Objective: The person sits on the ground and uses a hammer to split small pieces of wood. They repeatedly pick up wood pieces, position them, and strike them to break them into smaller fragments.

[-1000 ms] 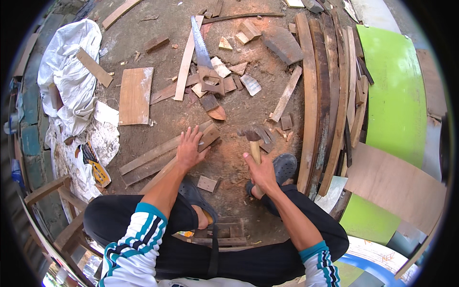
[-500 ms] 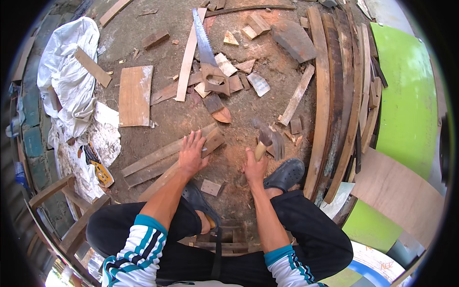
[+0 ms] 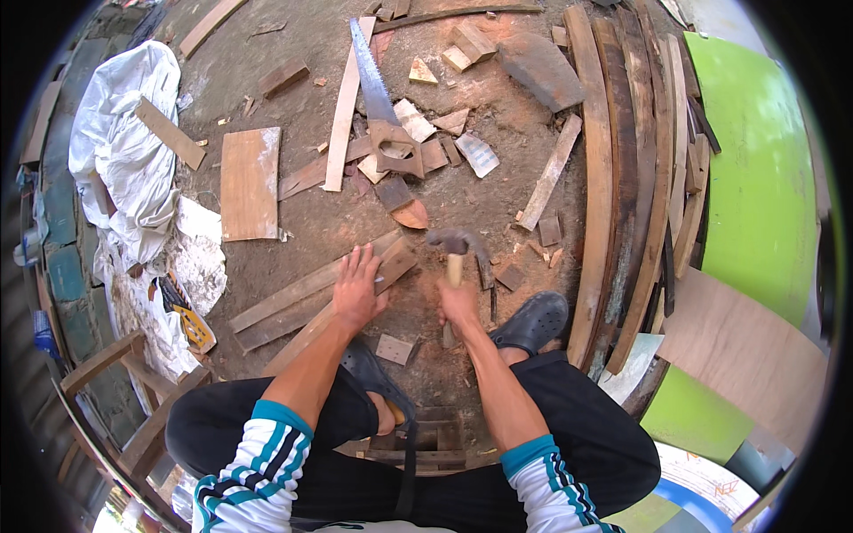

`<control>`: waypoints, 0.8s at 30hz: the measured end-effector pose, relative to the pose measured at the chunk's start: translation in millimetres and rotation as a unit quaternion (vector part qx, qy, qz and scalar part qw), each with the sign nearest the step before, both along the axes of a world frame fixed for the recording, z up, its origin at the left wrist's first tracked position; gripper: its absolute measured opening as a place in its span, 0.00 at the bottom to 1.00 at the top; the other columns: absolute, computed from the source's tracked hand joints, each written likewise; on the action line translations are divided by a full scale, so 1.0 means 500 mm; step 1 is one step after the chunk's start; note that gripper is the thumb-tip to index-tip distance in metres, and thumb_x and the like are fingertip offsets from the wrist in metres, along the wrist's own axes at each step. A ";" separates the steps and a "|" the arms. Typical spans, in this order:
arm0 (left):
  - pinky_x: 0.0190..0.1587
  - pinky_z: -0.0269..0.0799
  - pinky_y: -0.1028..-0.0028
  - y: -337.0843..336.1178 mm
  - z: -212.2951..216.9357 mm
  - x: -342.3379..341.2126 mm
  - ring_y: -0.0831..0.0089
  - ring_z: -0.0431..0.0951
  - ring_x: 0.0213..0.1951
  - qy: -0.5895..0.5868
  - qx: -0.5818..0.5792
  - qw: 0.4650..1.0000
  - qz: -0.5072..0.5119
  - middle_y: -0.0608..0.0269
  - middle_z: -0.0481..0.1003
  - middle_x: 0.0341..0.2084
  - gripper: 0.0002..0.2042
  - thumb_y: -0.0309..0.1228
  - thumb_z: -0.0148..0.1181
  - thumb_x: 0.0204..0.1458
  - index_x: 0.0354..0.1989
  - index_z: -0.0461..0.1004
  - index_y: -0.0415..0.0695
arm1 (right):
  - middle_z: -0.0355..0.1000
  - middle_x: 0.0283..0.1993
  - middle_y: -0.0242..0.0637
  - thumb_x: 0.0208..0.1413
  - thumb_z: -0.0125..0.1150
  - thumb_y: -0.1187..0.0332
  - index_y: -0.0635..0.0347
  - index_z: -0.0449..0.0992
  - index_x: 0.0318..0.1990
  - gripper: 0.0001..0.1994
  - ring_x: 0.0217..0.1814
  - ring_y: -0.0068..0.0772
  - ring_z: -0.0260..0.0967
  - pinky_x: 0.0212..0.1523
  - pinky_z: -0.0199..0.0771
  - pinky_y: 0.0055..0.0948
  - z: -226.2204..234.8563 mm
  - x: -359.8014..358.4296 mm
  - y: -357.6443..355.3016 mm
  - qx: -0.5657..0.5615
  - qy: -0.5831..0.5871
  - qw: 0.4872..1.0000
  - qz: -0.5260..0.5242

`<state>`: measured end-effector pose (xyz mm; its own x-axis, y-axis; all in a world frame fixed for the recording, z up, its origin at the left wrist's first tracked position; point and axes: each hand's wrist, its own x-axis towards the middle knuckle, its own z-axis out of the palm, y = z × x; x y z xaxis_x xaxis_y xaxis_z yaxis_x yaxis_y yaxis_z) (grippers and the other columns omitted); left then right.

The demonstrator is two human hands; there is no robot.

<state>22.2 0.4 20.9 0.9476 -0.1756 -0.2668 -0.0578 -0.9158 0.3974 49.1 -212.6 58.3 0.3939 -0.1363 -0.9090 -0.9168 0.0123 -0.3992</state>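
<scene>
My left hand (image 3: 356,291) lies over the wooden planks (image 3: 289,293), its fingers stretched out along them near their far ends. Beside its index finger a small pale spot shows on the wood, too small to name. My right hand (image 3: 458,304) is closed around the wooden handle of a claw hammer (image 3: 455,264). The hammer's metal head is raised just right of the plank ends, apart from them. The planks lie at a slant on the ground, and one of them runs back under my left forearm.
Beyond the planks lie a handsaw (image 3: 396,148), several wood offcuts and a dark stone slab (image 3: 542,73). Long boards (image 3: 591,178) line the right side beside a green panel (image 3: 751,160). At left are a white sack (image 3: 129,133), a square board (image 3: 251,184) and a wooden frame (image 3: 151,391).
My right hand has brought the hammer left, closer to the plank ends, and its head now shows sharper. The left hand stays on the planks. The view has shifted slightly.
</scene>
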 end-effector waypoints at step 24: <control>0.71 0.48 0.48 0.029 0.004 -0.002 0.54 0.58 0.70 -0.120 -0.078 0.990 -0.010 0.56 0.63 0.66 0.27 0.45 0.67 0.53 0.56 0.69 0.42 | 0.65 0.16 0.34 0.56 0.62 0.65 0.69 0.70 0.30 0.13 0.12 0.27 0.63 0.13 0.61 0.31 0.209 -0.055 -0.125 -0.042 -0.033 0.992 0.112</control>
